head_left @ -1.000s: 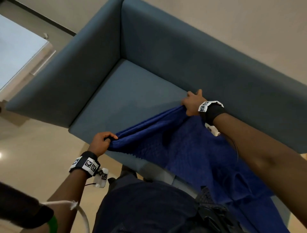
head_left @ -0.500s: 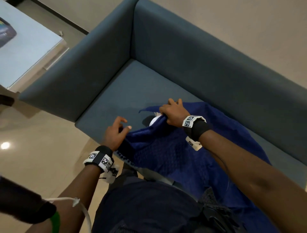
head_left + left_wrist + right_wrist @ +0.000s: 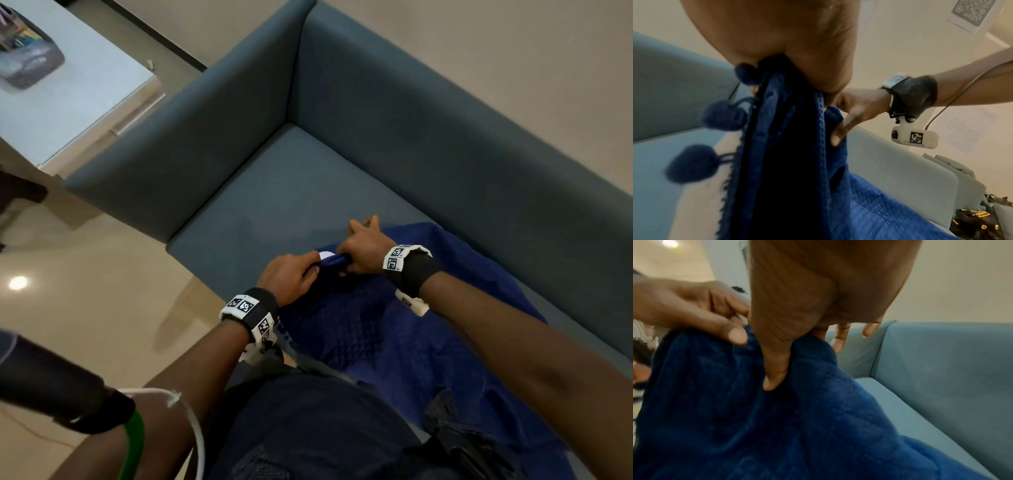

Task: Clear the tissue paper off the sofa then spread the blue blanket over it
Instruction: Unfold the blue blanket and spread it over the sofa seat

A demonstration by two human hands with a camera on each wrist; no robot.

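Here, left hand [image 3: 291, 275], right hand [image 3: 364, 251] side by side, both gripping blue blanket [image 3: 394, 342] edge above sofa [image 3: 274, 192].

Soft indoor light, lamp glare [image 3: 17, 282] on glossy floor [image 3: 102, 308], wrist views blurred, edges warped.

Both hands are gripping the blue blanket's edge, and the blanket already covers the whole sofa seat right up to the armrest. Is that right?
Not quite. The left hand and right hand do grip the blanket edge, but the blanket is bunched on only part of the sofa seat. The head view shows bare seat between the blanket and the armrest.
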